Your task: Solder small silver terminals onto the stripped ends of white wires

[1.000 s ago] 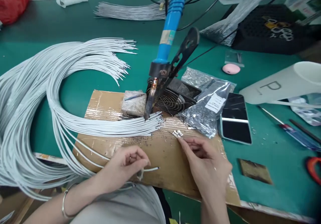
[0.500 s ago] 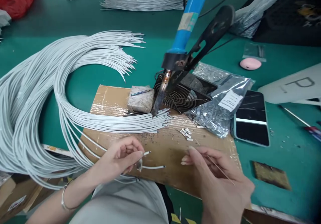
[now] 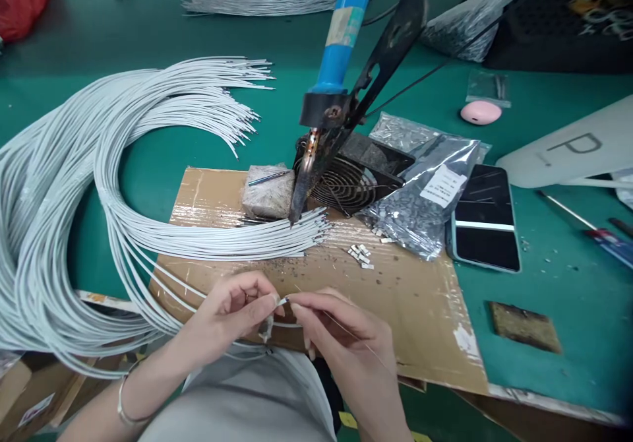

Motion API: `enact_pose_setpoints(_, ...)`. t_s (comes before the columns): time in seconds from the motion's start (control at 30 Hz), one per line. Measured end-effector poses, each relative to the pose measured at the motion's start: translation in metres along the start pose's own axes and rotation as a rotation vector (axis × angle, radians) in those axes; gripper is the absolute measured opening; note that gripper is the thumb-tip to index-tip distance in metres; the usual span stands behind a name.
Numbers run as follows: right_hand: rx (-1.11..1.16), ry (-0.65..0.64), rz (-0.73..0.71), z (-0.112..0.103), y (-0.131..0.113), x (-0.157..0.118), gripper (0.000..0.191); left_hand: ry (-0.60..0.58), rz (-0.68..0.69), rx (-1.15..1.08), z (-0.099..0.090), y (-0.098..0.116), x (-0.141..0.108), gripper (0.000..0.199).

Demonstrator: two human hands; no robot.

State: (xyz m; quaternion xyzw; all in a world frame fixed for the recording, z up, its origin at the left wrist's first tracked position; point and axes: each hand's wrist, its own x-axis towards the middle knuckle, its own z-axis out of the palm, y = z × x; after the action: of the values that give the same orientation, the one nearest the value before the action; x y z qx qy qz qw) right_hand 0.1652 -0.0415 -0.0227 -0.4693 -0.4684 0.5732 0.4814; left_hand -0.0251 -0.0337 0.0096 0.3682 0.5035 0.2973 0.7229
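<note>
My left hand (image 3: 242, 307) pinches a white cable (image 3: 282, 301) close to its dark-tipped end. Under its fingers shows a small greyish wrapped piece (image 3: 266, 328), whose kind is unclear. My right hand (image 3: 341, 333) is closed, its thumb and forefinger at the tip of that cable. A thin solder wire (image 3: 341, 326) runs across the right fingers. Whether those fingertips also grip a small part is hidden. Just beyond the hands lies a bundle of white cables (image 3: 222, 241) on cardboard (image 3: 415, 316). Above their ends points a blue-handled soldering iron (image 3: 301, 178) in a black holder.
Small metallic pieces (image 3: 360, 255) lie on the cardboard. Behind stand a wrapped block (image 3: 267, 194) with a thin blue rod and a black fan (image 3: 346, 185). A parts bag (image 3: 420, 198), phone (image 3: 483, 221), screwdriver (image 3: 603, 241) and brown pad (image 3: 525, 326) lie to the right.
My right hand has moved left, bringing its fingertips to the cable end in my left hand. The left hand keeps its pinch. The whole view has shifted slightly.
</note>
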Motion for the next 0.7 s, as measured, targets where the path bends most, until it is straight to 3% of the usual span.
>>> enact_pose_setpoints(0.27,0.138,0.017,0.113,0.009,-0.004,0.000,0.009,-0.037,0.030,0.034,0.002,-0.001,-0.001,0.036)
enact_pose_setpoints(0.37,0.048,0.068,0.050,0.012,-0.010,-0.001,0.014,-0.041,0.033,0.045,0.004,-0.002,-0.001,0.036)
enact_pose_setpoints(0.47,0.009,0.112,-0.021,0.008,-0.012,0.001,0.015,-0.032,0.031,0.044,0.006,-0.002,-0.001,0.034)
enact_pose_setpoints(0.6,0.156,0.258,0.025,-0.005,-0.012,0.006,0.014,0.014,0.006,0.025,0.007,0.001,-0.001,0.035)
enact_pose_setpoints(0.7,0.109,0.213,0.076,-0.006,-0.013,0.007,0.009,0.058,-0.001,-0.012,0.005,0.001,-0.001,0.037)
